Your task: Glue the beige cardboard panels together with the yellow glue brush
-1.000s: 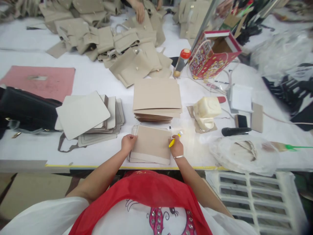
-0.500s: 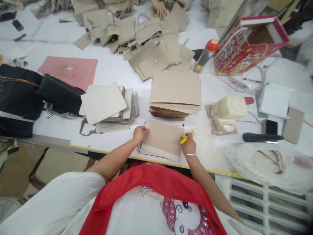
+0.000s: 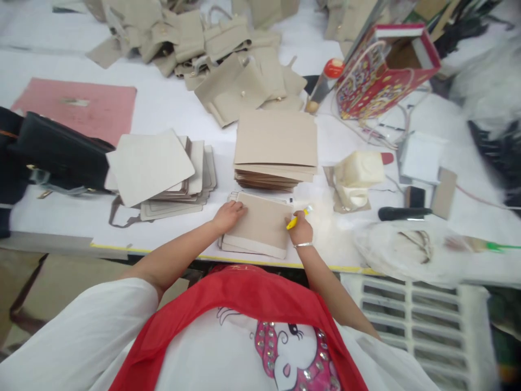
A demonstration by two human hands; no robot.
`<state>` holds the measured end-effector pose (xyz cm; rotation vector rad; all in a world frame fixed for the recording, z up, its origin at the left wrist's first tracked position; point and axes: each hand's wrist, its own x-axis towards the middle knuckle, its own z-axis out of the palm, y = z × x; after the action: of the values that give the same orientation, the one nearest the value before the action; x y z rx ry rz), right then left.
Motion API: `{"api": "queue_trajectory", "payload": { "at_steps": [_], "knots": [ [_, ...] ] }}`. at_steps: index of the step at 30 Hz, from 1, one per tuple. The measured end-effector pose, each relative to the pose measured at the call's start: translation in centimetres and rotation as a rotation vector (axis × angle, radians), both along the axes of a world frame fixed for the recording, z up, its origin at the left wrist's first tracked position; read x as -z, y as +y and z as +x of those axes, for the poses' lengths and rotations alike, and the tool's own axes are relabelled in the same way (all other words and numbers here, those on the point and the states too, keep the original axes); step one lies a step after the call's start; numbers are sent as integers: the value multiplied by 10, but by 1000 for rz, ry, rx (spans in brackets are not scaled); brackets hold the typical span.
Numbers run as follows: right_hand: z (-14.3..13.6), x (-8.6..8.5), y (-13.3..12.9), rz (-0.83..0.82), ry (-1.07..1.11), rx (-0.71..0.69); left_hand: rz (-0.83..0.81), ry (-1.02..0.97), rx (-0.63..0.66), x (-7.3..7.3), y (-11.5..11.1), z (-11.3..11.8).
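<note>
A beige rectangular panel (image 3: 260, 222) with a paler strip along its near edge lies on a few similar panels (image 3: 223, 244) at the table's front. My left hand (image 3: 230, 216) rests at the panel's upper left corner, its fingers laid over the edge. At the panel's right edge, my right hand (image 3: 300, 231) is closed around a slim yellow tool (image 3: 293, 222) with a pale end that sticks out up and right. The fingertips of the right hand touch or nearly touch the panel. Whether the tool is a brush or a cutter, I cannot tell.
Behind the panel is a tall stack of beige sheets (image 3: 277, 138); pale rounded boards (image 3: 150, 168) are piled to the left. A cut-down plastic jug (image 3: 358, 171), black-handled brush (image 3: 402, 213) and plastic bag (image 3: 386, 250) lie right. Beige bag pieces (image 3: 240, 87) and a red gift bag (image 3: 378, 87) stand farther back.
My left fingers have gone from a pinch at the panel's edge to lying over its corner. The right hand keeps the yellow tool. The whole view has shifted, so everything sits farther left.
</note>
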<state>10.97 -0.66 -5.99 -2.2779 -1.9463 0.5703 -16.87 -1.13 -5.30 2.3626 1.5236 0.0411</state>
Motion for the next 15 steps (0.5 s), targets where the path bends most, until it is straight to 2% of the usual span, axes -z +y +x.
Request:
{"api": "queue_trajectory", "payload": {
  "at_steps": [5, 9, 15],
  "knots": [
    [13, 2, -5, 26, 54, 43, 17, -32, 35, 13, -1, -2],
    [18, 3, -16, 14, 174, 19, 56, -58, -47, 10, -14, 7],
    [6, -6, -15, 82, 256, -27, 103, -17, -194, 5, -38, 8]
  ]
}}
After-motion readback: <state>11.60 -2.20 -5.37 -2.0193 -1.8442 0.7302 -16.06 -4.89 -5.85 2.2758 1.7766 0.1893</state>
